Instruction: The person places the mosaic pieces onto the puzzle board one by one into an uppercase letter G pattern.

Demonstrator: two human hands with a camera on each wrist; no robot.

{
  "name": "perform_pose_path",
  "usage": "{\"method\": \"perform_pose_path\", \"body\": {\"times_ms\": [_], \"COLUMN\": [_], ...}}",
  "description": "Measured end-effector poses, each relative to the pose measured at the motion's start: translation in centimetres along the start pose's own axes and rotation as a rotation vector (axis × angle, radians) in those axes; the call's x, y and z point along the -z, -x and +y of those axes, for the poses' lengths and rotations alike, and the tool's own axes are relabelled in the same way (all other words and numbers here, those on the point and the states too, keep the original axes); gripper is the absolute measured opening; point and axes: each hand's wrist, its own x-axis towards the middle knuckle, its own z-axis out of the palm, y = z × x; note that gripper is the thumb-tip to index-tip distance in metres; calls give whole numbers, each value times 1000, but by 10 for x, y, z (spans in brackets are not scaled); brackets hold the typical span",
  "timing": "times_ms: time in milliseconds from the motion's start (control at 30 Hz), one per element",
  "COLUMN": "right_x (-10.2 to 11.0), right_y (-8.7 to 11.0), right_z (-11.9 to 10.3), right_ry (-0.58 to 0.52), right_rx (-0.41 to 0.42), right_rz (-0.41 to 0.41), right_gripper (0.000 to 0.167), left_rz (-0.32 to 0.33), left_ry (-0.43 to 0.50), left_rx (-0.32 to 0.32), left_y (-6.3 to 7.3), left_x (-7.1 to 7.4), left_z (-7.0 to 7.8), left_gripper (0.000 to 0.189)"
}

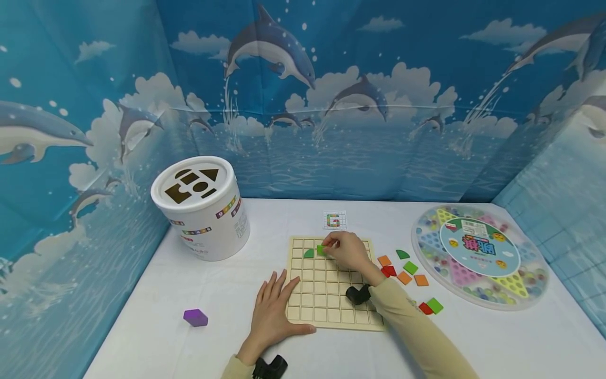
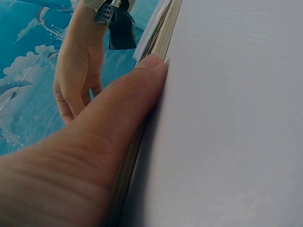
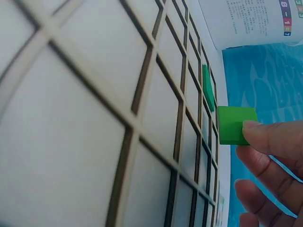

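Note:
A light-green square tile (image 3: 232, 124) is pinched between the thumb and fingers of my right hand (image 1: 347, 249), over the top part of the wooden grid board (image 1: 306, 288). Just left of it, a dark-green quarter-circle tile (image 1: 309, 253) lies in a cell of the board. My left hand (image 1: 273, 315) rests at the board's lower left corner, fingers straight and spread along its left side. In the left wrist view the thumb (image 2: 137, 85) touches the board's edge. Behind the board lies a small pattern card (image 1: 334, 220) showing coloured shapes on a grid.
Orange, red and green tiles (image 1: 411, 267) lie scattered right of the board. Farther right is a round marble game box (image 1: 478, 247). A white bucket (image 1: 203, 210) with shape holes in its lid stands at the back left. A purple block (image 1: 195, 317) lies left of my left hand.

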Motion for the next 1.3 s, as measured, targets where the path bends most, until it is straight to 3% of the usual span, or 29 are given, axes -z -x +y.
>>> {"method": "perform_pose_path", "body": {"times_ms": [600, 833, 1133, 1300], "right_x": [-7, -9, -9, -8], "right_y": [-3, -4, -3, -1], "right_z": [-4, 0, 1, 0], "right_ry": [40, 89, 135, 128], "right_rx": [-88, -91, -91, -82], "right_rz": [-76, -81, -97, -98], "right_gripper": [4, 6, 15, 15], "left_rz": [-11, -27, 27, 6], "left_ry": [-1, -1, -15, -16], "left_rx": [8, 22, -19, -4], "left_y": [0, 0, 0, 0], "left_x": [0, -1, -2, -1], "left_z": [0, 0, 0, 0], "left_gripper": [112, 112, 111, 110]}}
